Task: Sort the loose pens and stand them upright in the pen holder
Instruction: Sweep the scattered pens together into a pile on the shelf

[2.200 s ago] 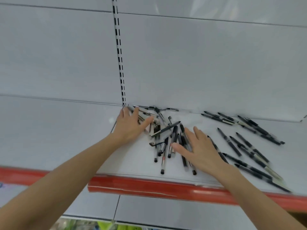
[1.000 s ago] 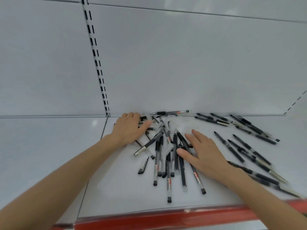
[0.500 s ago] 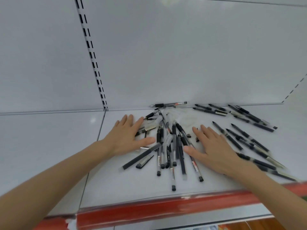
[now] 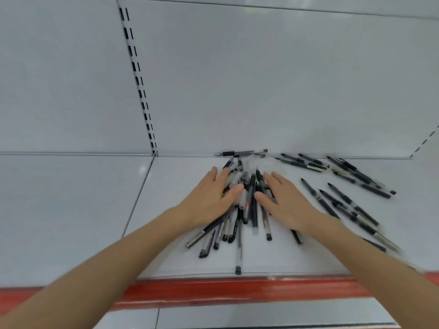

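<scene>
Loose pens (image 4: 251, 186) on white shelf (image 4: 285, 257)

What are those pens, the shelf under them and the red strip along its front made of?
The pens: likely plastic, some barrels see-through, with black caps and grips. The shelf: probably painted metal, smooth pale grey with a faint glare spot. The red strip: plastic or painted metal, perhaps; scuffed, and blur leaves it open.
</scene>
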`<state>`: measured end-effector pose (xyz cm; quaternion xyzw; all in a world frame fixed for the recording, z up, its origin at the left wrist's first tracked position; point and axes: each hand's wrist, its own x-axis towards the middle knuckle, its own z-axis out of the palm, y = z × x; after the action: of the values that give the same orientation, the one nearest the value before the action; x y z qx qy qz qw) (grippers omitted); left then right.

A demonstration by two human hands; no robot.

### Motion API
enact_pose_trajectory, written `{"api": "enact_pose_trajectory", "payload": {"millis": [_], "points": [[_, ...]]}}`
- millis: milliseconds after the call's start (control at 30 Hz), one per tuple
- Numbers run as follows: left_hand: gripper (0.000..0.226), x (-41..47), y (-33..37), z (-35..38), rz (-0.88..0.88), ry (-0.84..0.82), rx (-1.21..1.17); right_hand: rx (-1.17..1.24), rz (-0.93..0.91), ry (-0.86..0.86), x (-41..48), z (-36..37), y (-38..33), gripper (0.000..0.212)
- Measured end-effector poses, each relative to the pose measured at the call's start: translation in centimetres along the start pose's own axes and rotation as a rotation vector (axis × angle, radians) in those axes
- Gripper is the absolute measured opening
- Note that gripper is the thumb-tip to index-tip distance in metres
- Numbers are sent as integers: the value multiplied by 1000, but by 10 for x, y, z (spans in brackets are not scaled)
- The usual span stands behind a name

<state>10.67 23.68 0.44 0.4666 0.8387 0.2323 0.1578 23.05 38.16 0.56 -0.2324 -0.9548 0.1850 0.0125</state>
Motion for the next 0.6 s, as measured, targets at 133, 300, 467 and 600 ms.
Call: {"api": "enact_pose_trajectory", "payload": {"millis": [133, 300, 467, 600], "points": [[97, -22, -17, -12, -43, -94, 315, -68, -60, -64, -19, -8, 7, 78], [87, -27, 1, 8, -82, -70, 224, -172, -112, -161, -29, -8, 14, 84], [82, -9, 18, 24, -165, 13, 153, -78, -96, -89, -18, -4, 19, 75], [75, 11, 37, 36, -202, 96, 71, 17, -102, -20, -5, -2, 23, 65]]}}
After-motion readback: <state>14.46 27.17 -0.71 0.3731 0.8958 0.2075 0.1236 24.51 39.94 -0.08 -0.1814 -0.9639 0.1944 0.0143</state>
